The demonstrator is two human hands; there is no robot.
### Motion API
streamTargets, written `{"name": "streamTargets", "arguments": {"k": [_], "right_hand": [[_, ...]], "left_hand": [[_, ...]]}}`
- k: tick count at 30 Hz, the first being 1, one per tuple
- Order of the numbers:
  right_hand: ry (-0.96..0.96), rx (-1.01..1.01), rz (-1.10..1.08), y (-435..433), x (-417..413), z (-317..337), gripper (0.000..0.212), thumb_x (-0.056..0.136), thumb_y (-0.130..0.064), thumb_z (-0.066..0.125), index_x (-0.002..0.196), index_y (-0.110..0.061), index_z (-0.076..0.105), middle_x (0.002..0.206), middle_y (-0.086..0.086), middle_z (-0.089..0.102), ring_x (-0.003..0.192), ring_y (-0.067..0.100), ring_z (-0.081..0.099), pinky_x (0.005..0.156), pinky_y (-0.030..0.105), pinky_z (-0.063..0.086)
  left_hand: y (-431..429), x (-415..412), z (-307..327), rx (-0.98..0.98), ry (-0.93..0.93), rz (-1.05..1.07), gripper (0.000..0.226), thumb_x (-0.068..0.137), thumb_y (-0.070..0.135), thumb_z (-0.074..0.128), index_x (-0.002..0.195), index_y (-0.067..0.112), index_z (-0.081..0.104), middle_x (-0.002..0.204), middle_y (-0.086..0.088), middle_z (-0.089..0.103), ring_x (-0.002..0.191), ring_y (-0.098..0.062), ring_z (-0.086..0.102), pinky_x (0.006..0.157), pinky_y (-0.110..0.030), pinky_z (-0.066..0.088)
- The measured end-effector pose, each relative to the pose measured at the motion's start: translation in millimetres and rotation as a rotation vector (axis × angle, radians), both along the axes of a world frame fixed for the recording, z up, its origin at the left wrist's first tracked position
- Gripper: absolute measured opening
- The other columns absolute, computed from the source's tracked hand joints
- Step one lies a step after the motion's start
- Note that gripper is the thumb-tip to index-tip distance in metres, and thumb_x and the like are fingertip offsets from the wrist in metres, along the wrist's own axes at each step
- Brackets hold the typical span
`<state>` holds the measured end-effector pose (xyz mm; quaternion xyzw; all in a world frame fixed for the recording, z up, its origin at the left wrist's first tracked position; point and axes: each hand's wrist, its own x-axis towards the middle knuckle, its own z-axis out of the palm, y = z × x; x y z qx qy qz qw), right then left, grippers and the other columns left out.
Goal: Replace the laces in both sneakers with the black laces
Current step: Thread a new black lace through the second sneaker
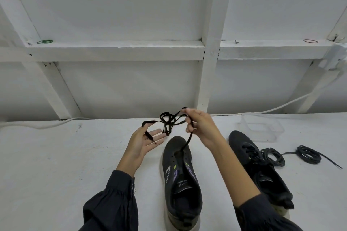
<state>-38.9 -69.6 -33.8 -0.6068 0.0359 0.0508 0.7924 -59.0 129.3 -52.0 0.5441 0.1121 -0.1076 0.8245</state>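
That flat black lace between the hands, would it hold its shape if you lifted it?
Probably not: the lace sags in loose loops between the right hand and left hand, so it looks floppy. It seems light, and likely tangles easily.

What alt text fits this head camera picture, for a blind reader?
A right hand grips a black lace rising from a sneaker; its end lies across the open left hand. A second sneaker and coiled laces sit to the right.
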Motion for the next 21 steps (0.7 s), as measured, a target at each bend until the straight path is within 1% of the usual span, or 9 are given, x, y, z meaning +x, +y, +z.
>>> {"name": "streamTargets", "arguments": {"k": [3, 5, 7, 9, 11, 13, 15, 18, 21], "right_hand": [[0.065, 0.24, -0.06, -11.1, 2.4, 5.6, 0.019, 0.101, -0.02, 0.049, 0.104, -0.006, 0.061, 0.057, -0.003, 0.038, 0.041, 0.008, 0.029, 0.042, 0.02, 0.032], [0.133, 0.383, -0.051, -11.3, 2.0, 5.3, 0.017, 0.102, -0.021, 0.048, 0.103, -0.008, 0.06, 0.054, -0.005, 0.034, 0.038, 0.007, 0.026, 0.038, 0.018, 0.025], [0.198, 0.513, -0.041, -7.2, 1.8, 2.5, 0.016, 0.102, -0.022, 0.048, 0.1, -0.011, 0.06, 0.051, -0.006, 0.031, 0.036, 0.006, 0.024, 0.036, 0.017, 0.022], [0.243, 0.632, -0.022, -1.8, 2.1, 0.2, 0.017, 0.102, -0.022, 0.047, 0.096, -0.011, 0.06, 0.05, -0.006, 0.029, 0.033, 0.006, 0.024, 0.035, 0.017, 0.021], [0.271, 0.721, -0.003, 3.6, 3.1, -2.4, 0.02, 0.102, -0.021, 0.046, 0.093, -0.011, 0.06, 0.048, -0.006, 0.028, 0.031, 0.006, 0.024, 0.033, 0.017, 0.021], [0.292, 0.784, 0.016, 8.5, 2.7, -4.3, 0.021, 0.102, -0.021, 0.046, 0.091, -0.01, 0.06, 0.048, -0.006, 0.028, 0.03, 0.007, 0.025, 0.032, 0.017, 0.022], [0.304, 0.827, 0.019, 11.4, 2.3, -6.6, 0.021, 0.102, -0.022, 0.046, 0.091, -0.01, 0.061, 0.048, -0.005, 0.029, 0.03, 0.007, 0.026, 0.032, 0.018, 0.023], [0.296, 0.851, -0.028, 8.2, 4.2, -12.9, 0.021, 0.102, -0.022, 0.046, 0.092, -0.01, 0.061, 0.047, -0.005, 0.03, 0.03, 0.007, 0.026, 0.032, 0.018, 0.023], [0.288, 0.808, -0.097, -1.4, 7.5, -23.2, 0.021, 0.103, -0.022, 0.045, 0.092, -0.011, 0.06, 0.046, -0.005, 0.03, 0.031, 0.007, 0.026, 0.033, 0.018, 0.024]], "left_hand": [[2.0, 0.3, -12.0, 0.002, 0.046, 0.023, 0.029, 0.102, 0.025, 0.043, 0.118, 0.007, 0.059, 0.103, -0.018, 0.073, 0.069, -0.021, 0.065, 0.066, -0.029, 0.058], [-2.5, 1.8, -19.5, 0.046, 0.082, 0.022, 0.037, 0.105, 0.029, 0.036, 0.111, 0.005, 0.063, 0.089, -0.012, 0.072, 0.051, -0.012, 0.049, 0.051, -0.021, 0.048], [-11.3, 0.1, -23.4, 0.099, 0.085, -0.005, 0.044, 0.106, 0.031, 0.033, 0.099, 0.002, 0.065, 0.073, -0.007, 0.065, 0.043, -0.008, 0.04, 0.044, -0.018, 0.038], [-23.9, -5.7, -23.5, 0.146, 0.051, -0.025, 0.041, 0.105, 0.029, 0.036, 0.081, 0.005, 0.059, 0.068, -0.006, 0.059, 0.045, -0.009, 0.041, 0.049, -0.02, 0.036], [-36.4, -12.7, -22.1, 0.226, -0.015, -0.053, 0.039, 0.104, 0.028, 0.038, 0.076, 0.008, 0.057, 0.075, -0.007, 0.063, 0.059, -0.012, 0.052, 0.059, -0.024, 0.04], [-46.5, -18.3, -21.1, 0.291, -0.084, -0.131, 0.039, 0.103, 0.032, 0.041, 0.091, 0.005, 0.067, 0.09, -0.009, 0.071, 0.08, -0.017, 0.065, 0.072, -0.026, 0.049], [-51.4, -23.1, -18.9, 0.283, -0.131, -0.208, 0.036, 0.098, 0.032, 0.052, 0.1, -0.002, 0.063, 0.101, -0.011, 0.073, 0.096, -0.02, 0.069, 0.086, -0.03, 0.053], [-50.8, -26.8, -17.7, 0.27, -0.198, -0.251, 0.022, 0.093, 0.016, 0.062, 0.086, 0.009, 0.042, 0.098, -0.016, 0.073, 0.091, -0.021, 0.069, 0.087, -0.033, 0.052], [-45.5, -27.1, -20.6, 0.322, -0.234, -0.246, 0.028, 0.093, 0.006, 0.059, 0.082, 0.013, 0.035, 0.094, -0.015, 0.074, 0.083, -0.019, 0.067, 0.083, -0.032, 0.053]]}}
